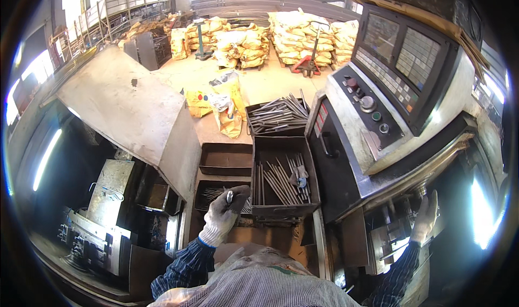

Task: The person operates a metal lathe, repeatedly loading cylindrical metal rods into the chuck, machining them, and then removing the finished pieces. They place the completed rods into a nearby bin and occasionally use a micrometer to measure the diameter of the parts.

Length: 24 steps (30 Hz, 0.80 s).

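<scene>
My left hand (223,215), in a whitish work glove with a dark finger area, is closed around a metal rod (230,197); only its shiny end shows. It hovers over a low bin of short metal pieces, left of a deep metal bin (284,212). Long grey rods (278,181) lie in that deep bin, with a crumpled blue-grey rag (299,175) on top of them. On the right, my gloved right hand (426,219) reaches into the machine's opening with fingers stretched out. It is close to a metal machine fitting (423,189); whether they touch is unclear.
A control panel (389,64) with screen, keys and knobs stands at right. Another machine with a slanted cover (130,101) is at left. Beyond a second bin of rods (275,118) lie yellow bags (230,109), stacked yellow sacks (240,46) and a red pallet jack (307,66).
</scene>
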Motion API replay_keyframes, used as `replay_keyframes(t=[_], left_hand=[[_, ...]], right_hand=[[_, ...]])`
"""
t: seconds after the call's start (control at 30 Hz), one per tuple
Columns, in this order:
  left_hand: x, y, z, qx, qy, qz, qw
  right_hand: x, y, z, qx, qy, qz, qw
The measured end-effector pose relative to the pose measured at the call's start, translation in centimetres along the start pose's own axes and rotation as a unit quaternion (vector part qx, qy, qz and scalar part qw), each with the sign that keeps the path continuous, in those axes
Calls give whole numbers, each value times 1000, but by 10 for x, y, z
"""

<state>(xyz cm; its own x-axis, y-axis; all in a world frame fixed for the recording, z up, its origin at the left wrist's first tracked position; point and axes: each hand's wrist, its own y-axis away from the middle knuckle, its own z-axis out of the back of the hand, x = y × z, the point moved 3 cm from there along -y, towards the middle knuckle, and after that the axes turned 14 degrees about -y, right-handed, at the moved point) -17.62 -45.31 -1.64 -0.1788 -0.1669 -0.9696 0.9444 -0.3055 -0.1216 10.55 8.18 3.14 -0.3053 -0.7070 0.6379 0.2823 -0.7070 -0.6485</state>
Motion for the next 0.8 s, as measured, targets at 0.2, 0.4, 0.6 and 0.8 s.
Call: replay_keyframes(t=[0.2,0.4,0.6,0.8], left_hand=[[-8,28,72,-52,6,61,997],[7,84,141,-185,45,19,981],[0,172,191,-333,85,6,939],[-6,254,214,-456,62,-18,888]], right_hand=[[129,78,-61,47,-149,140,978],[261,146,-173,244,-307,263,882],[385,252,-249,544,-444,177,690],[500,340,-235,708,-370,385,461]])
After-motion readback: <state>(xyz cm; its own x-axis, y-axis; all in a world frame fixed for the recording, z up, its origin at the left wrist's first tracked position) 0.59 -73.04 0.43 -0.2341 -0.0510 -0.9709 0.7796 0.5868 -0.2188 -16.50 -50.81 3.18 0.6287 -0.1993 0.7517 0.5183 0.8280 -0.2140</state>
